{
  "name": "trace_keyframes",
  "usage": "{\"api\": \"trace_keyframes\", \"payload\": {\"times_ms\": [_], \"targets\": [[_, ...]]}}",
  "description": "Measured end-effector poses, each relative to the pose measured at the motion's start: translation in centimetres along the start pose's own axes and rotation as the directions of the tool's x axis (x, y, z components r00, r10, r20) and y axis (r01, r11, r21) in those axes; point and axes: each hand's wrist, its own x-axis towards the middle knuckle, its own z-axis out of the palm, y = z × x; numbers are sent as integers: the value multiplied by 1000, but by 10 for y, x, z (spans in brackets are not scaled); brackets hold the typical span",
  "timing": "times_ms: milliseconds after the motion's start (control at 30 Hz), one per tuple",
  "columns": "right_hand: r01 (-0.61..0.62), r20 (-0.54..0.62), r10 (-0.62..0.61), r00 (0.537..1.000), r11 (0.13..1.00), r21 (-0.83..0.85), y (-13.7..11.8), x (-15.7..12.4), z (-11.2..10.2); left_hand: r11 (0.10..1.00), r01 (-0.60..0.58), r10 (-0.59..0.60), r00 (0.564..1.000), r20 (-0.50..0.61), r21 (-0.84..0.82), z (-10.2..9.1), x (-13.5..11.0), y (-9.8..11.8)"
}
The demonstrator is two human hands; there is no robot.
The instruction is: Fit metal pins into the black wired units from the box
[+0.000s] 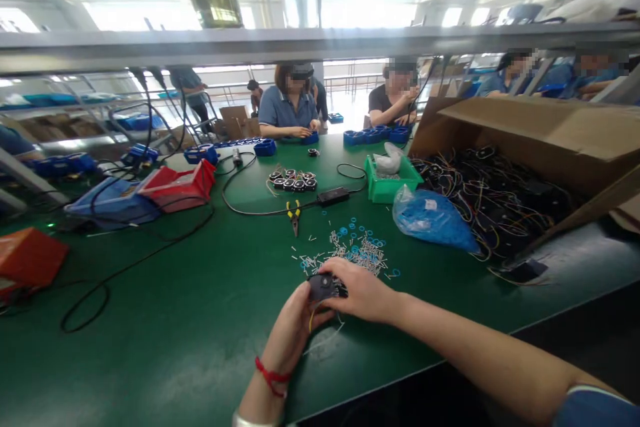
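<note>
Between my two hands is a small black wired part, motor-like, (321, 287) with a round boss on its top face and a yellow wire hanging below. My left hand (299, 313) grips it from the left and underneath, thumb against its edge. The fingers of my right hand (357, 287) curl around its right side and top. Whether the right fingers also pinch a small piece cannot be made out. Just beyond my hands, loose metal screws (373, 259) lie in a scattered pile mixed with blue rings (354, 250).
Yellow-handled pliers (294, 217), a black adapter box (333, 196) on a cable and several black-and-silver wired parts (294, 181) lie ahead. Right are a green bin (395, 185), a blue bag (434, 219) and a carton (505, 120). Red (177, 187) and blue bins (113, 201) stand left. Co-workers sit opposite.
</note>
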Motion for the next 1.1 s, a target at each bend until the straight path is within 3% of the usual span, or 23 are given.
{"api": "trace_keyframes", "payload": {"times_ms": [67, 133, 200, 267, 333, 433, 567, 700, 833, 933, 1100], "targets": [[13, 50, -17, 999, 997, 80, 7, 13, 10, 998, -30, 32, 999, -34, 55, -5, -1, 0], [-77, -25, 79, 997, 995, 66, 32, 27, 6, 994, -59, 67, 994, -87, 92, -12, -1, 2], [-289, -259, 254, 932, 952, -104, 67, 37, -4, 993, -69, 82, 988, -133, 101, -19, -1, 5], [-476, -414, 348, 841, 840, -262, 100, 41, -13, 993, -61, 77, 982, -171, 98, -22, 0, 6], [-520, -441, 368, 819, 800, -299, 125, 41, -16, 992, -76, 94, 978, -187, 100, -22, 1, 7], [-506, -411, 371, 833, 810, -296, 140, 38, -14, 985, -136, 154, 972, -178, 110, -20, 3, 4], [-440, -378, 327, 866, 857, -267, 114, 38, -5, 983, -154, 170, 972, -164, 102, -20, 6, -1], [-102, -218, 90, 972, 994, -44, 51, 37, 11, 983, -154, 168, 975, -148, 100, -22, 9, -6], [122, -112, -121, 986, 992, 1, 9, 33, 27, 974, -180, 200, 969, -144, 141, -22, 9, -9], [148, -134, -151, 979, 988, -30, 7, 32, 35, 953, -220, 254, 954, -157, 206, -22, 8, -9], [58, -187, -47, 981, 997, 57, 17, 31, 42, 912, -265, 329, 929, -172, 312, -21, 9, -4]]}}
